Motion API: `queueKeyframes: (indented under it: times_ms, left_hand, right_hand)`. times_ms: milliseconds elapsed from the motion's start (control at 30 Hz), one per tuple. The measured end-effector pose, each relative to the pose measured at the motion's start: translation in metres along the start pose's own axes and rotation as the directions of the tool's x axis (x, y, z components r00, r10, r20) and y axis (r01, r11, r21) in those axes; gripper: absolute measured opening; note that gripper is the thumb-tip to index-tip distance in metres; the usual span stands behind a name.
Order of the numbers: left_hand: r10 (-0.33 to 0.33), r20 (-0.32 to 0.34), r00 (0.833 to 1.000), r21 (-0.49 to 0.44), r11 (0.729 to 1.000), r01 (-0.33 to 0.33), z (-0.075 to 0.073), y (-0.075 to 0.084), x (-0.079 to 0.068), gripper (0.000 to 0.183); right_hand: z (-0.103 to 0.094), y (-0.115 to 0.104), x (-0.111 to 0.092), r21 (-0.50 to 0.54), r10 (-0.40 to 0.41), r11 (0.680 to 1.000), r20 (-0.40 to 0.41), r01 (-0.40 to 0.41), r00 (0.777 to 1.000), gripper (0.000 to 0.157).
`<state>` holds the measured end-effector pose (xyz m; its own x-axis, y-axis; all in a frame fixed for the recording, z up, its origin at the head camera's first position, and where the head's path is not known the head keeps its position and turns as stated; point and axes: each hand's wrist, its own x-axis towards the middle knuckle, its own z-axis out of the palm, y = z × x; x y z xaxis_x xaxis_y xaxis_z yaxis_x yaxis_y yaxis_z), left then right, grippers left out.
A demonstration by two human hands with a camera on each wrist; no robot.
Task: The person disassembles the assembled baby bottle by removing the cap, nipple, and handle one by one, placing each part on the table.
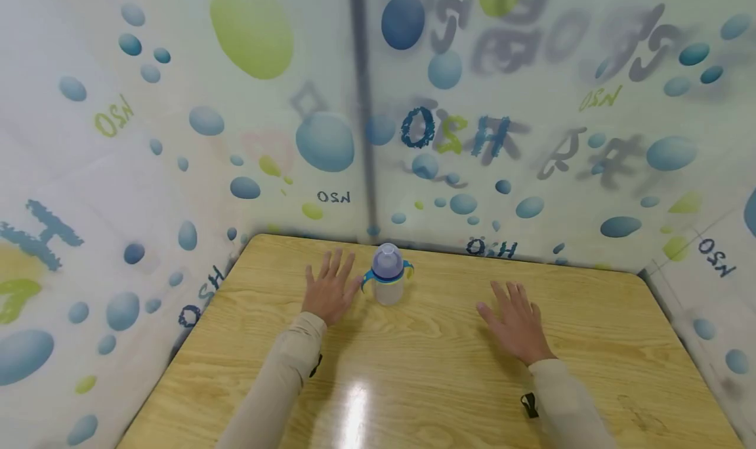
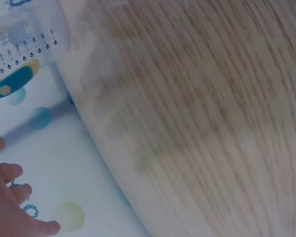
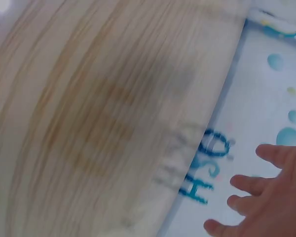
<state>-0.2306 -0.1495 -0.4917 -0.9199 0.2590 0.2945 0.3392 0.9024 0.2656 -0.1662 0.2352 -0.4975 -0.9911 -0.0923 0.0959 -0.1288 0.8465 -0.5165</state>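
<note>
A baby bottle [image 1: 388,281] with a domed purple-tinted cap, a blue collar and two blue-and-yellow side handles stands upright near the table's back edge. In the left wrist view the clear bottle body [image 2: 32,37] shows printed measuring marks and one handle. Just left of the bottle is my left hand [image 1: 329,290], fingers spread, its thumb close to a handle; whether they touch I cannot tell. My right hand [image 1: 516,321] is well to the bottle's right, fingers straight and apart, holding nothing. Its spread fingers also show in the right wrist view [image 3: 266,192].
The wooden table [image 1: 425,383] is bounded behind and at both sides by pale walls [image 1: 272,121] printed with blue and green drops and lettering. A dark vertical seam [image 1: 361,107] runs down the back wall. Light glares off the tabletop near the front.
</note>
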Motion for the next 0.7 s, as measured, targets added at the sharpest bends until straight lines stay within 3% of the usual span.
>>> queueKeyframes:
  times_ms: [200, 367, 700]
  left_hand:
    - [0.016, 0.091, 0.996, -0.095, 0.995, -0.007, -0.003, 0.011, 0.002, 0.063]
    - [0.029, 0.152, 0.988, -0.101, 0.995, -0.014, -0.004, 0.018, 0.003, 0.072]
    - [0.029, 0.148, 0.989, -0.110, 0.994, -0.013, 0.007, 0.020, 0.007, 0.083]
  right_hand:
    - [0.016, -0.021, 0.012, 0.118, -0.063, 0.991, -0.011, 0.063, 0.998, 0.068]
    - [0.028, -0.041, 0.022, 0.201, -0.068, 0.978, 0.020, 0.063, 0.997, 0.065]
    - [0.038, -0.077, 0.036, 0.354, -0.047, 0.935, 0.087, 0.013, 0.995, 0.077]
